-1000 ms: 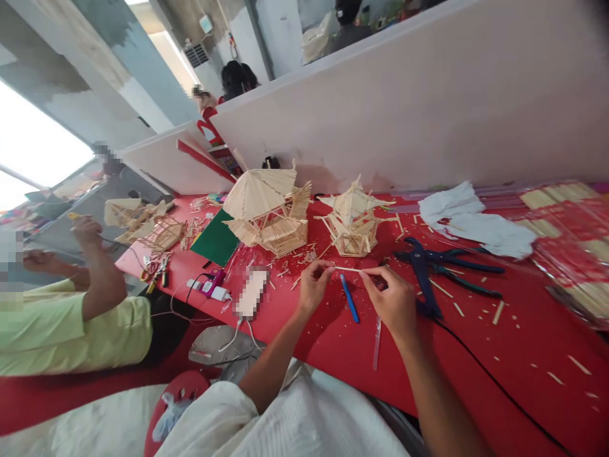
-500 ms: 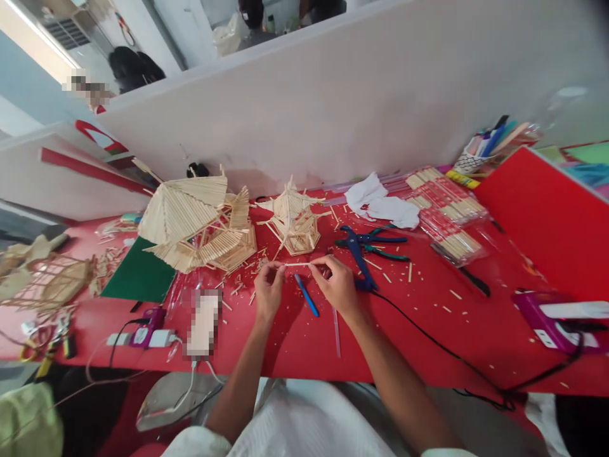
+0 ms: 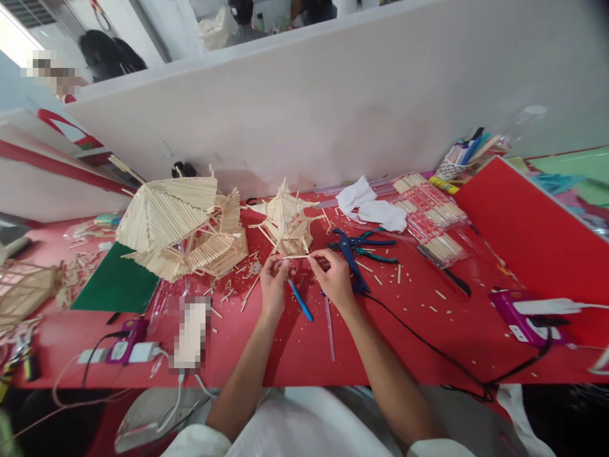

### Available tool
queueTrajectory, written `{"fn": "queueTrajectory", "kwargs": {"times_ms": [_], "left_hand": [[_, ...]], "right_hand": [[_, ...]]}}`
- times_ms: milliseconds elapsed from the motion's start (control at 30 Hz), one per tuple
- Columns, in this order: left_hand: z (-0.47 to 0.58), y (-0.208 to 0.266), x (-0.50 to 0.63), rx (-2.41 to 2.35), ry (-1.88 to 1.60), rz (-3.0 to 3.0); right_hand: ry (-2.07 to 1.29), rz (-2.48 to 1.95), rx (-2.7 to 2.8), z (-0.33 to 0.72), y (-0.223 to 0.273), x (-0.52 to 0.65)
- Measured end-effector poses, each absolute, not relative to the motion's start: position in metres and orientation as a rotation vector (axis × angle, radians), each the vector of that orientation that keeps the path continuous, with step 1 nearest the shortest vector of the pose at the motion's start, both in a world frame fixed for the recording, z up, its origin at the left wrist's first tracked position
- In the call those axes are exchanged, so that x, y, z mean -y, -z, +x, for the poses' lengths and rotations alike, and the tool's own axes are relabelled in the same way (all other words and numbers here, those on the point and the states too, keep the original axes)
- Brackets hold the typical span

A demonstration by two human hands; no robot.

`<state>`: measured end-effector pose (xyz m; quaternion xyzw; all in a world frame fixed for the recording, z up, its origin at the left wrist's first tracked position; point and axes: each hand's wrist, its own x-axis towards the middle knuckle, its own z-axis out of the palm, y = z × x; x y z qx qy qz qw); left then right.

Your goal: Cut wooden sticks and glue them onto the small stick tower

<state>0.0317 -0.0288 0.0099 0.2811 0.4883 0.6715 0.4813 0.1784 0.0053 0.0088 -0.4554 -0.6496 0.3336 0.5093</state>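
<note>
A short, pale wooden stick (image 3: 297, 256) lies level between my hands, pinched at its left end by my left hand (image 3: 275, 282) and at its right end by my right hand (image 3: 330, 273). Just behind it stands a small pagoda-like stick model (image 3: 288, 219); from here I cannot tell whether the stick touches its base. Below my hands a blue pen (image 3: 301, 300) rests on the red table (image 3: 390, 355). A larger stick model with a slatted roof (image 3: 166, 219) is to the left. Right of my right hand lies a blue glue gun (image 3: 351, 257), its cable running right.
Pliers (image 3: 375, 254), a white cloth (image 3: 371, 203) and packs of sticks (image 3: 431, 212) lie at the right. A red board (image 3: 537, 247) leans beyond them. At the left are a green board (image 3: 117, 282) and a purple power strip (image 3: 127, 343). Stick scraps litter the table.
My hands, with the stick between them, have come closer to the small model's base. The camera view has shifted slightly, so most things appear farther left.
</note>
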Motion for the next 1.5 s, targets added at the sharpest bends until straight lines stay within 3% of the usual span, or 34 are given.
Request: {"fn": "queueTrajectory", "kwargs": {"times_ms": [1500], "left_hand": [[0.04, -0.007, -0.007, -1.199, -1.684, 0.606]], "right_hand": [[-0.93, -1.036, 1.54, 0.164, -0.025, -0.027]]}}
